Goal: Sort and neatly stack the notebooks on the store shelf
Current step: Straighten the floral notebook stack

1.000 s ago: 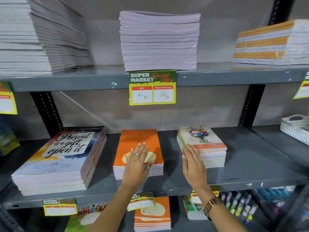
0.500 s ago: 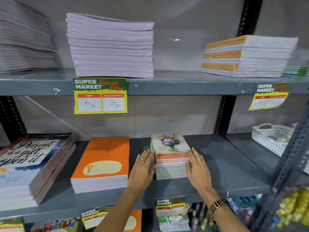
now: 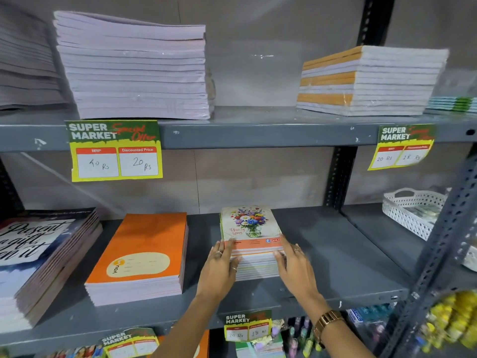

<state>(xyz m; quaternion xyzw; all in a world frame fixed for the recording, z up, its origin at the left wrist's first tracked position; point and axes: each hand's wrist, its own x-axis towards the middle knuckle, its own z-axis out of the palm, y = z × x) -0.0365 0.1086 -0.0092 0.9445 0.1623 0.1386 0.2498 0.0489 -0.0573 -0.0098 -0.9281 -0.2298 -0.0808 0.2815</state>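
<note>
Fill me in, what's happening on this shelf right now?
A person is tidying notebooks on a grey store shelf. The left hand and right hand press against the two sides of the floral notebook stack, squaring it up. Beside it to the left, the orange notebook stack sits untouched, with a stack of larger lettered notebooks further left. More stacks fill the shelf above.

Shelf price tag (image 3: pixel 115 150) "SUPER MARKET, MRP 40 Rs, Discounted Price 20 Rs", orange notebook (image 3: pixel 140 250) "you"
</note>
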